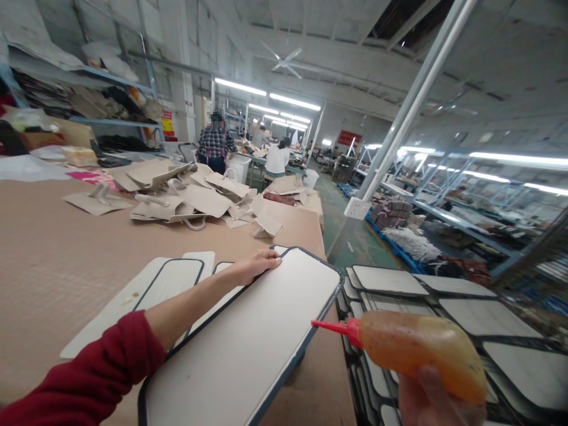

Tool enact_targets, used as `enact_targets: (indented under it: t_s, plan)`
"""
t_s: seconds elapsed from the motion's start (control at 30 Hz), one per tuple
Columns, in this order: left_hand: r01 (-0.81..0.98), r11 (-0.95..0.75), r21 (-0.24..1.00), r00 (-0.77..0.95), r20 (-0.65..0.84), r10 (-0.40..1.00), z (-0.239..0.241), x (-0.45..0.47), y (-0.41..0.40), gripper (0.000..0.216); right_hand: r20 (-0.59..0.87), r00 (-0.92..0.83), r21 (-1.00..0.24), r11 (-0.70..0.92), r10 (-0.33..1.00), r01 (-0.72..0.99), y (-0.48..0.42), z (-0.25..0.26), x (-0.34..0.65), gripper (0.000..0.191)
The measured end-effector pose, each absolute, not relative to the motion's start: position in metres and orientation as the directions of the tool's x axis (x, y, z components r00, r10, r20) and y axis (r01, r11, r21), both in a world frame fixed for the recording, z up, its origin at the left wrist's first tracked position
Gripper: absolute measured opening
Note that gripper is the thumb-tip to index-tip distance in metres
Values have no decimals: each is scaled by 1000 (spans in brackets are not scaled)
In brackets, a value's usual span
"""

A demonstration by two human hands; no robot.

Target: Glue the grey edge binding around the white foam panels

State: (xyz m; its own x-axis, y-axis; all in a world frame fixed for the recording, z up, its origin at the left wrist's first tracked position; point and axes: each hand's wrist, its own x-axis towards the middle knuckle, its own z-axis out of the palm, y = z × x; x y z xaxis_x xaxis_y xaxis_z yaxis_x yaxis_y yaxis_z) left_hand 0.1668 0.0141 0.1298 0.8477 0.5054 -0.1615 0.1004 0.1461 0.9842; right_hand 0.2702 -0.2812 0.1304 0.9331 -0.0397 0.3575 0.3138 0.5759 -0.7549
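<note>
My left hand (260,264), below a red sleeve, grips the far left edge of a white panel with a dark border (248,337). The panel slants across the table's right edge. In my right hand (430,396) is a squeeze bottle (421,349) of amber liquid, held on its side. Its red nozzle tip points left and lies at the panel's right border; whether it touches cannot be made out. More pale panels (171,275) with dark outlines lie under and beside my left forearm.
Several stacks of dark-edged white panels (390,281) stand right of the table (66,236). Beige bag pieces with handles (199,201) are heaped at its far end. A metal post (399,118) with a socket box rises at the right. Other people (216,142) work further back.
</note>
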Motion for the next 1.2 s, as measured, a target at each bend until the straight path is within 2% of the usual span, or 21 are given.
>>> enact_targets:
  t_s: [0.33, 0.53, 0.8, 1.0, 1.2]
  plan:
    - [127, 141, 982, 822, -184, 538, 136, 173, 15, 17, 324, 946, -797, 540, 4, 270, -287, 125, 267, 51]
    - [115, 158, 981, 826, -183, 533, 144, 173, 12, 12, 289, 957, -803, 552, 32, 224, -284, 127, 261, 61]
    - [108, 152, 982, 813, -175, 556, 153, 177, 10, 15, 348, 926, -827, 513, 148, 229, -297, 97, 273, 63]
    - [115, 162, 980, 794, -189, 577, 156, 181, 14, 18, 522, 835, -811, 407, 175, 421, -307, 83, 280, 69]
    - [115, 173, 978, 780, -197, 593, 156, 186, 21, 15, 523, 830, -794, 464, 193, 393, -303, 90, 274, 66]
